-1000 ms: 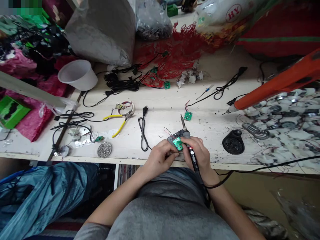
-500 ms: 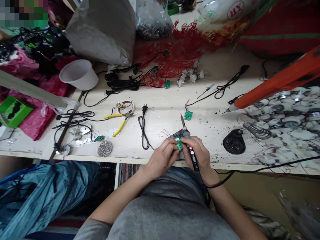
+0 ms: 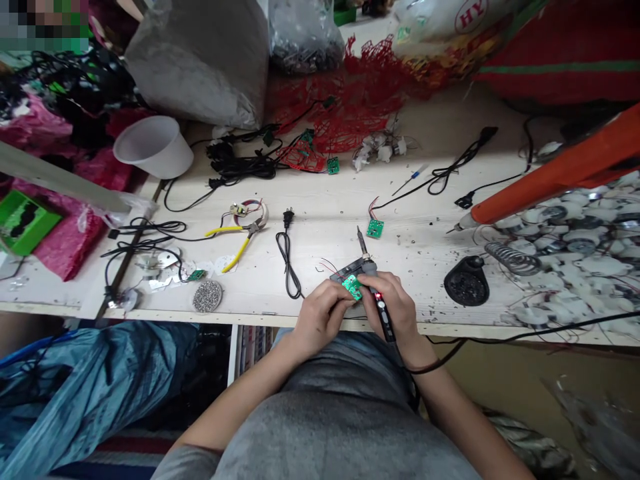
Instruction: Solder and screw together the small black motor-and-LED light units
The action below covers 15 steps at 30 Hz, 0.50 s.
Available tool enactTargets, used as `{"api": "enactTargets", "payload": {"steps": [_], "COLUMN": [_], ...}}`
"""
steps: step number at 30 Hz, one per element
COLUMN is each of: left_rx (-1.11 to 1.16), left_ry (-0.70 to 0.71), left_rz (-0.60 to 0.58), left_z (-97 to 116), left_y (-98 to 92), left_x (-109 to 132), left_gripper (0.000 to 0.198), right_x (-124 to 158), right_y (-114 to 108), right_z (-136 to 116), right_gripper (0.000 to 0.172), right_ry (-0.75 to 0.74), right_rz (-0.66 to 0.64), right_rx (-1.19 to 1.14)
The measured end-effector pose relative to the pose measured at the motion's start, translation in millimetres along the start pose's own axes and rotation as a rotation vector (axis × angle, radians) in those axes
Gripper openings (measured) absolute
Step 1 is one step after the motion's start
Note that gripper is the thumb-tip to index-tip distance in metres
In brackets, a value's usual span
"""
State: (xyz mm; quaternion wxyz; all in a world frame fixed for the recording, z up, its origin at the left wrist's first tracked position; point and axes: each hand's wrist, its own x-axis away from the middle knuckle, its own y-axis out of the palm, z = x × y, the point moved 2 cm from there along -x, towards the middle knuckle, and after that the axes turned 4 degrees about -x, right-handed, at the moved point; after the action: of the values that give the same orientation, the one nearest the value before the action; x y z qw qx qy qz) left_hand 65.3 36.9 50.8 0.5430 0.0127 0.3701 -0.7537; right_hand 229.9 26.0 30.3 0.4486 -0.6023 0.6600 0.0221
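My left hand [image 3: 323, 313] is closed, pinching a small green circuit board [image 3: 353, 287] near the front edge of the bench. My right hand [image 3: 399, 303] is wrapped round a soldering iron [image 3: 385, 319], whose metal tip points away from me and stays apart from the board. The right fingertips are close by the board's right edge; whether they touch it I cannot tell. Just beyond the board lies a dark grey bar-shaped piece [image 3: 341, 271], with thin wires beside it. A second green circuit board [image 3: 375, 229] with a black cable rests past the iron's tip.
Yellow-handled pliers [image 3: 241, 255], a coiled plug cord [image 3: 286, 257] and a round tub of metal shavings [image 3: 207, 297] lie to the left. On the right are a black dish [image 3: 467, 283], a wire coil [image 3: 513, 259], an orange tool [image 3: 530, 180] and many white motors [image 3: 575, 247].
The board between my hands has turned and shows more of its face. My left hand has shifted slightly left. The soldering iron remains in my right hand, and the whole view has moved a little.
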Motion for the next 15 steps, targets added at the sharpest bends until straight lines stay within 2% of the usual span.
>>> {"api": "enactTargets", "payload": {"steps": [6,11,15], "left_rx": [-0.128,-0.232,-0.277], "left_ry": [-0.018,-0.001,0.01], "left_rz": [0.102,0.127,0.104], "left_z": [4.2,6.5,9.0], "left_y": [3.4,14.0,17.7], "left_x": [4.7,9.7,11.3], "left_gripper": [0.008,0.01,0.01], "right_x": [-1.0,-1.0,-1.6], "right_y": [-0.7,-1.2,-1.3], "right_z": [-0.5,-0.5,-0.6], "right_gripper": [0.036,0.038,0.036], "right_ry": [-0.001,0.008,0.004], "right_rz": [0.0,-0.005,-0.005], "right_rx": [0.011,0.015,0.008]}}
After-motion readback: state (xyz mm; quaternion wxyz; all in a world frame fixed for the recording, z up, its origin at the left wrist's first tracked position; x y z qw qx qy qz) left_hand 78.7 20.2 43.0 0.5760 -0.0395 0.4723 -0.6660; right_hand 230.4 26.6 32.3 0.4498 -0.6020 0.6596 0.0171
